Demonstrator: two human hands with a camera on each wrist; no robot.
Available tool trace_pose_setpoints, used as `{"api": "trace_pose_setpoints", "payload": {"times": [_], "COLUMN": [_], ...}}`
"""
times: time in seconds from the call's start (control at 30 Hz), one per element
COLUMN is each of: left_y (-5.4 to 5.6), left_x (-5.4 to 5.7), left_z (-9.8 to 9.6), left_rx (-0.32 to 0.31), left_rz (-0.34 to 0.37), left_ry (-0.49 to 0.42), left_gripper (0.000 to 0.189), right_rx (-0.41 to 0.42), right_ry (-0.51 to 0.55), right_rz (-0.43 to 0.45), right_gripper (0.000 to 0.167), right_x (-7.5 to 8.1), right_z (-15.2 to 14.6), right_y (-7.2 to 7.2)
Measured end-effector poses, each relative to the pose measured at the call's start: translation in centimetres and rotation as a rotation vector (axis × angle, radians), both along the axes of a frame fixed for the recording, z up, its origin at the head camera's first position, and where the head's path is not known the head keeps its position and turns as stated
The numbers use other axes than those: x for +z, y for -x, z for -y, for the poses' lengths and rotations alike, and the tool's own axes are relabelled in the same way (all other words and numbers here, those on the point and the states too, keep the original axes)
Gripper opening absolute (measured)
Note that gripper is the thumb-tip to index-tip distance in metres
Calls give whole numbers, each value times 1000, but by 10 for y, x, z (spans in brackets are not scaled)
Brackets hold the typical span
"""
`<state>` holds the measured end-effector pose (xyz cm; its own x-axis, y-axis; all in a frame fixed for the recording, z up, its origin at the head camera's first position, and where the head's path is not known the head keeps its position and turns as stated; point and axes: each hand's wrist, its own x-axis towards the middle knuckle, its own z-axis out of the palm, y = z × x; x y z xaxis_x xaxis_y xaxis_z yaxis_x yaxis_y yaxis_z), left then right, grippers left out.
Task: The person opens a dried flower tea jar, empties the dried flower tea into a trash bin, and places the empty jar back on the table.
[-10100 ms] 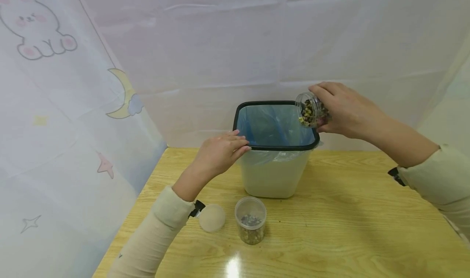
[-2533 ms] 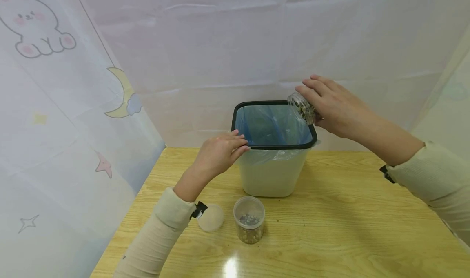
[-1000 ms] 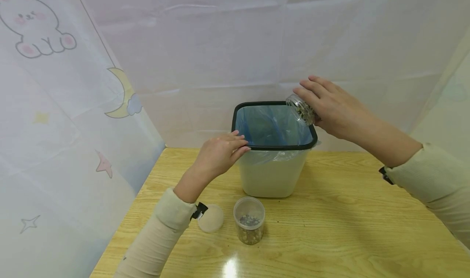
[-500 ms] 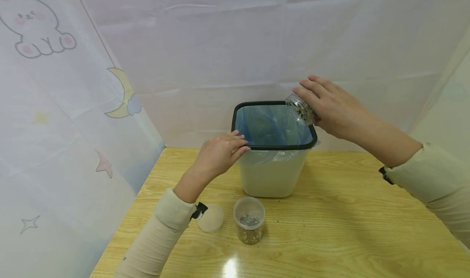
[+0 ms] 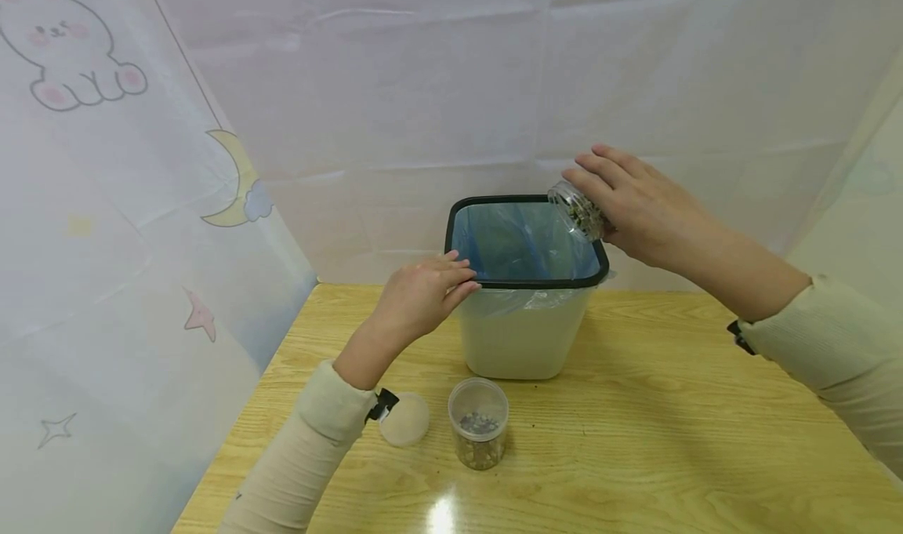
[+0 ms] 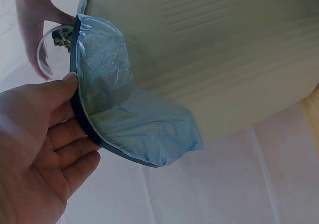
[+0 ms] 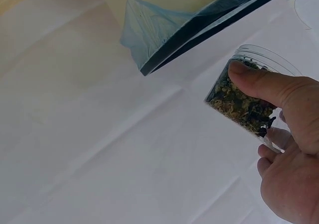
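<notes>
In the head view my left hand (image 5: 423,295) rests its straight fingers on the black rim of a pale bin (image 5: 525,334) at its left front corner. The left wrist view shows the thumb and fingertips right at that rim. My right hand (image 5: 645,205) grips a clear jar (image 5: 580,211), tilted with its mouth towards the upper left, over the bin's right edge. Dark and yellowish dried bits (image 7: 239,100) fill much of the jar in the right wrist view, where the thumb presses along its side. A thin bluish bag (image 5: 522,240) lines the bin.
On the wooden table (image 5: 677,408) before the bin stands a second clear jar (image 5: 481,432), uncovered, with greyish and brownish bits inside. A round whitish lid (image 5: 407,419) lies to its left, close to my left sleeve. Printed sheets (image 5: 437,87) hang behind and at the sides.
Since ten seconds ago the right hand and jar have shifted slightly left over the bin, and the fingers have spread along the jar. Over the last second both hands hold still.
</notes>
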<state>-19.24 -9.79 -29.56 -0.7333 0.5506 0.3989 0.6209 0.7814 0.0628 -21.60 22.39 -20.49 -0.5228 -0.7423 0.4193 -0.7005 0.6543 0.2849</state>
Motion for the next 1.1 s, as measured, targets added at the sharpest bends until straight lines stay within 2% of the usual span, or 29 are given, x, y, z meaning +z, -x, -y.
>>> {"api": "trace_pose_setpoints", "payload": {"times": [0.9,1.1], "left_y": [2,2], "left_x": [1,0], "left_z": [-2,-2], "left_rx": [2,1], "left_rz": [21,8], "left_ry": [11,10], "left_gripper": [32,31], "right_rx": [12,4], "right_ry": [-9,-7], "right_rz": [-28,-28], "right_gripper": [104,104], "right_x": [0,0], "right_z": [-1,-1], "right_y": [0,-1]}}
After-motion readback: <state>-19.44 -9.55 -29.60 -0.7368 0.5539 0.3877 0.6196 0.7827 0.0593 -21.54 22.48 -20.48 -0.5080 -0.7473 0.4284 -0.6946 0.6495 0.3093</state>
